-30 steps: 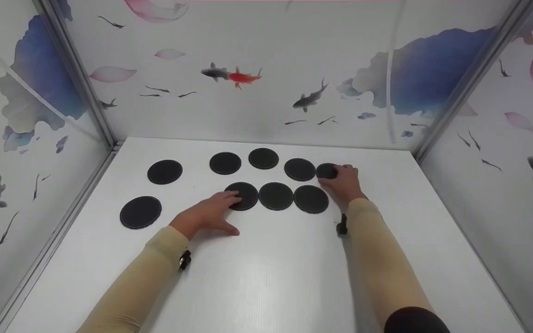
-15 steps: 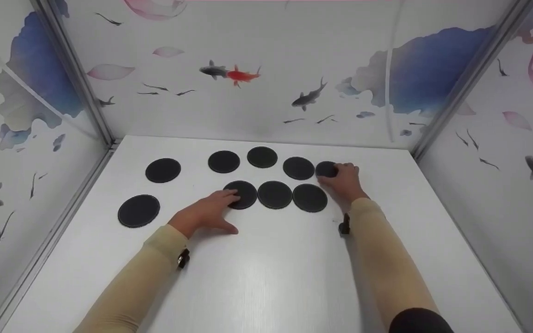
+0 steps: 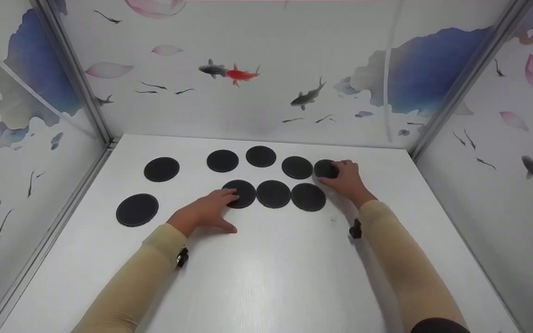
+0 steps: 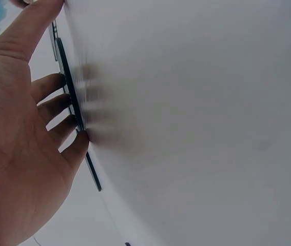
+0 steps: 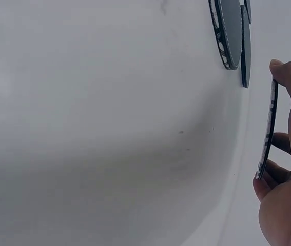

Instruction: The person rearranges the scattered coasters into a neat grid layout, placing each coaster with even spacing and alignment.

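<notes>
In the head view my right hand (image 3: 349,181) grips a round black coaster (image 3: 324,169) by its edges at the right end of the back row. The right wrist view shows that coaster (image 5: 270,130) edge-on, between thumb and fingers, seemingly raised off the white surface. My left hand (image 3: 205,211) rests its extended fingers on the left coaster (image 3: 244,194) of the front row, thumb spread apart on the table. In the left wrist view the fingertips touch that coaster's (image 4: 71,92) edge. Beside it lie a middle coaster (image 3: 273,194) and a right coaster (image 3: 308,197), nearly touching.
More black coasters lie at the back: one (image 3: 297,167) beside the gripped one, another (image 3: 261,156), and a third (image 3: 222,160). Two stand apart at left, a rear one (image 3: 161,169) and a front one (image 3: 137,210). Printed walls enclose the white table (image 3: 271,273) on three sides.
My right wrist and forearm have swung outward to the right, while the fingers keep hold of the coaster. The left hand stays put on its coaster. The head view has shifted slightly.
</notes>
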`<state>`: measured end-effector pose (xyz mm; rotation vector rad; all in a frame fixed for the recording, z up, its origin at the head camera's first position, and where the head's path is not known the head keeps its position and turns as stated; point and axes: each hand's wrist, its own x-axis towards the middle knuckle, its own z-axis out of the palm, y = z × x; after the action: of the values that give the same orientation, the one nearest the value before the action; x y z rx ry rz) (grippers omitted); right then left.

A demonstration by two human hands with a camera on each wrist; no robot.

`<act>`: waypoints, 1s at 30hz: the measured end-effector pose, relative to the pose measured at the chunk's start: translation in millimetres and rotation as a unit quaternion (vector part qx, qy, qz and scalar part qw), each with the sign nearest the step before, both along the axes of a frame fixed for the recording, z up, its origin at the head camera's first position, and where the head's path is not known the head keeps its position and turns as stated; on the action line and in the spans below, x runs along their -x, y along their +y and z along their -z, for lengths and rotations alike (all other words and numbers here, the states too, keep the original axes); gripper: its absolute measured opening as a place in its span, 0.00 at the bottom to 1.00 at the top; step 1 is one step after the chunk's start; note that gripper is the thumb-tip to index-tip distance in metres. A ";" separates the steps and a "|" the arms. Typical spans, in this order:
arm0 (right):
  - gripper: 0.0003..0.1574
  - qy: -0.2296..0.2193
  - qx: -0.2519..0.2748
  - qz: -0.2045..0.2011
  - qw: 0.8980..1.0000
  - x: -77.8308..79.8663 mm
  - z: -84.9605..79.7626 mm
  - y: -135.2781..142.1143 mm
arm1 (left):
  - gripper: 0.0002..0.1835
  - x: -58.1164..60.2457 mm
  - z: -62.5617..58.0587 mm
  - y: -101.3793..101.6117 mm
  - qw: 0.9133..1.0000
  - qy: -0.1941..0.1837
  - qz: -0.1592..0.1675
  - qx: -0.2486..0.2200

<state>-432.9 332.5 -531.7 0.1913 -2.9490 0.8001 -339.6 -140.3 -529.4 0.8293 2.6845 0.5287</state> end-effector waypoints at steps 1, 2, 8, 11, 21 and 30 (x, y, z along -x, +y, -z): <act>0.56 0.000 0.001 -0.005 1.000 -2.3 -0.4 0.2 | 0.57 0.2 0.1 -0.1 1.000 -0.001 0.000 0.000; 0.56 0.000 0.001 -0.010 1.000 -4.4 -1.0 0.2 | 0.57 0.1 0.1 -0.4 1.000 -0.001 0.000 0.000; 0.58 -0.007 0.022 -0.029 0.999 -19.3 -5.3 -5.6 | 0.57 0.7 -2.1 -0.5 1.000 -0.003 -0.002 0.003; 0.58 -0.012 0.026 -0.041 0.999 -29.7 -7.4 -10.3 | 0.57 0.3 -3.8 0.6 1.000 -0.005 -0.002 0.003; 0.56 -0.013 0.029 -0.088 0.996 -66.3 -9.1 -21.0 | 0.57 0.8 1.2 1.8 1.000 -0.003 -0.006 0.009; 0.50 0.006 0.028 -0.135 0.990 -94.1 -11.0 -25.6 | 0.57 3.7 1.5 -0.9 1.000 -0.005 0.001 -0.002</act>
<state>-338.7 306.9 -520.7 0.5986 -2.9219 0.9070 -343.2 -141.2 -530.8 0.8275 2.6743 0.5359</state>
